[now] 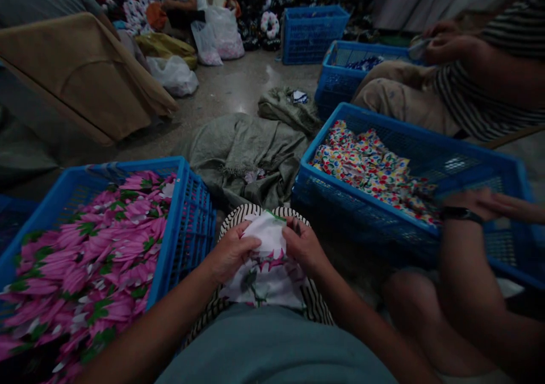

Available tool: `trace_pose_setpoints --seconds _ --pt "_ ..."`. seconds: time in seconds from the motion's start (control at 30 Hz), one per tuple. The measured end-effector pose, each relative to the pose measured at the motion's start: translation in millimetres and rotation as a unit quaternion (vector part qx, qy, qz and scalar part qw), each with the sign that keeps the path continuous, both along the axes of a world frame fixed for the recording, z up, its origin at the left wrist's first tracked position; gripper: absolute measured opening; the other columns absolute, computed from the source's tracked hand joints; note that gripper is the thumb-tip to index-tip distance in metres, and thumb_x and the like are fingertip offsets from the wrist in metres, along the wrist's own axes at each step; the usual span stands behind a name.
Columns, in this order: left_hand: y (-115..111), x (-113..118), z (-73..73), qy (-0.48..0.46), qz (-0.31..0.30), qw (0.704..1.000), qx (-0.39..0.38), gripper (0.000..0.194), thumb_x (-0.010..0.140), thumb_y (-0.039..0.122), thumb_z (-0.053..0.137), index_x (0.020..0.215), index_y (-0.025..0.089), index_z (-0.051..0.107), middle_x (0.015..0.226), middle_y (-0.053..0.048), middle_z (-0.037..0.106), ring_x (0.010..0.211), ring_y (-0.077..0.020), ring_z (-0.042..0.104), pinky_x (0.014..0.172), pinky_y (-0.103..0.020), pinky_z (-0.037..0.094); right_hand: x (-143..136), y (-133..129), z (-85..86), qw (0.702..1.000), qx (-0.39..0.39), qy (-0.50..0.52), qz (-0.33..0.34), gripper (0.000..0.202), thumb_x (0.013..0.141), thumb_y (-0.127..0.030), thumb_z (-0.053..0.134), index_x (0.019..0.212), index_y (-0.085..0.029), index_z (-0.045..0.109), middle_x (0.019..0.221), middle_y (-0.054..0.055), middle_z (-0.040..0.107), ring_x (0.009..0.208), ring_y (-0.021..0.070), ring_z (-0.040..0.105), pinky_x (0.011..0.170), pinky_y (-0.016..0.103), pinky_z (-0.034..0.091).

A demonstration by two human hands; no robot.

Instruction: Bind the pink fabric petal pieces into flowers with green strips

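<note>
Above my lap, my left hand [233,250] and my right hand [303,244] grip a white fabric piece [266,233] from its two sides. A green edge shows along its top, near my right fingers. Something small and dark shows at my right fingertips, too unclear to name. Across my striped trousers [320,302] lies more white cloth [276,287] with pink pointed edges and green marks. Whether it joins the held piece, I cannot tell.
A blue crate [181,202] of pink and green fabric pieces [114,242] stands left. At right, another blue crate [366,188] holds colourful patterned pieces [366,157]. A co-worker's arm [462,248] reaches over it. Grey-green sacking [251,143] lies ahead.
</note>
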State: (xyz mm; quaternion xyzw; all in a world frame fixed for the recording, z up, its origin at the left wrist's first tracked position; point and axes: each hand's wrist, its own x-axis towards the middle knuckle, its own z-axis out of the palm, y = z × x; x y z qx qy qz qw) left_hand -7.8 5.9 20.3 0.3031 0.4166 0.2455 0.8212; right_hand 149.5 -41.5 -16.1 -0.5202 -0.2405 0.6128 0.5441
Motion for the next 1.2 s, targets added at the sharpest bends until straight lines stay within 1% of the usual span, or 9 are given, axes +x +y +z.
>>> trace_pose_setpoints --seconds 0.13,0.33,0.6,0.7,0.8,0.87,0.93,1.07,1.2 --pt "6 -9 6.3 -0.042 -0.016 0.999 0.000 0.039 0.060 0.025 0.071 0.096 0.015 0.059 0.080 -0.002 0.064 0.066 -0.0112 0.058 0.058 -0.019 0.044 -10 13 7.0 1.000 0.005 -0.005 -0.014 0.024 0.063 -0.036 0.067 0.071 -0.017 0.054 0.051 -0.005 0.050 0.040 0.0069 0.039 0.036 0.018 0.029" --pt "6 -10 13.6 0.057 0.086 0.992 0.074 0.018 0.063 0.025 0.070 0.067 0.015 0.056 0.055 0.005 0.057 0.046 -0.0060 0.048 0.045 -0.016 0.038 -20 14 16.0 0.996 -0.016 0.086 0.033 0.027 0.057 -0.033 0.072 0.062 -0.017 0.051 0.050 -0.005 0.051 0.041 0.0070 0.042 0.040 0.018 0.033" --pt "0 -4 10.0 0.043 0.129 0.987 0.090 0.018 0.073 0.033 0.060 0.070 0.017 0.053 0.057 0.005 0.057 0.047 -0.0070 0.049 0.046 -0.017 0.039 -23 11 9.2 0.992 -0.011 0.121 0.029 0.027 0.062 -0.036 0.069 0.062 -0.017 0.049 0.046 -0.007 0.043 0.038 0.0057 0.035 0.037 0.017 0.027" --pt "0 -2 17.8 0.017 0.070 0.997 0.039 0.020 0.070 0.032 0.064 0.076 0.016 0.055 0.058 0.003 0.060 0.047 -0.0085 0.052 0.047 -0.019 0.041 -20 12 9.5 0.997 0.019 0.050 0.055 0.027 0.069 -0.038 0.063 0.061 -0.017 0.048 0.047 -0.007 0.041 0.039 0.0060 0.033 0.038 0.018 0.026" --pt "-1 -1 24.6 0.042 0.062 0.996 0.044 0.023 0.068 0.031 0.065 0.082 0.015 0.058 0.059 0.001 0.062 0.047 -0.0094 0.053 0.045 -0.019 0.040 -14 12 18.2 0.983 0.103 -0.151 0.026 0.019 0.074 -0.031 0.058 0.065 -0.017 0.051 0.053 -0.005 0.043 0.046 0.0081 0.037 0.043 0.020 0.030" --pt "-2 -1 27.0 0.070 0.070 0.992 0.076 0.022 0.070 0.032 0.063 0.082 0.015 0.059 0.060 0.001 0.062 0.047 -0.0091 0.052 0.045 -0.018 0.039 -9 11 27.2 0.931 0.202 -0.305 -0.008 0.007 0.074 -0.024 0.058 0.076 -0.018 0.056 0.061 -0.003 0.045 0.052 0.0099 0.040 0.048 0.022 0.033" --pt "-3 0 28.0 0.094 0.055 0.988 0.107 0.020 0.071 0.033 0.062 0.081 0.016 0.060 0.062 0.002 0.062 0.049 -0.0088 0.052 0.046 -0.018 0.038 -5 10 35.6 0.870 0.292 -0.398 0.006 0.018 0.072 -0.019 0.061 0.090 -0.019 0.057 0.068 -0.001 0.048 0.058 0.0114 0.043 0.052 0.024 0.035" --pt "-5 3 29.5 0.126 0.019 0.980 0.152 0.017 0.073 0.032 0.060 0.078 0.016 0.062 0.068 0.001 0.062 0.056 -0.0095 0.053 0.052 -0.019 0.039 -4 11 42.5 0.823 0.364 -0.432 0.059 0.019 0.074 -0.016 0.059 0.093 -0.019 0.057 0.071 0.001 0.051 0.064 0.0135 0.048 0.055 0.025 0.038" --pt "-6 4 32.0 0.138 -0.006 0.975 0.173 0.016 0.073 0.031 0.059 0.074 0.016 0.063 0.065 0.002 0.060 0.056 -0.0092 0.052 0.053 -0.019 0.040 -7 13 38.8 0.849 0.341 -0.396 0.071 0.007 0.080 -0.016 0.051 0.080 -0.018 0.058 0.070 0.002 0.052 0.065 0.0138 0.049 0.058 0.026 0.039"
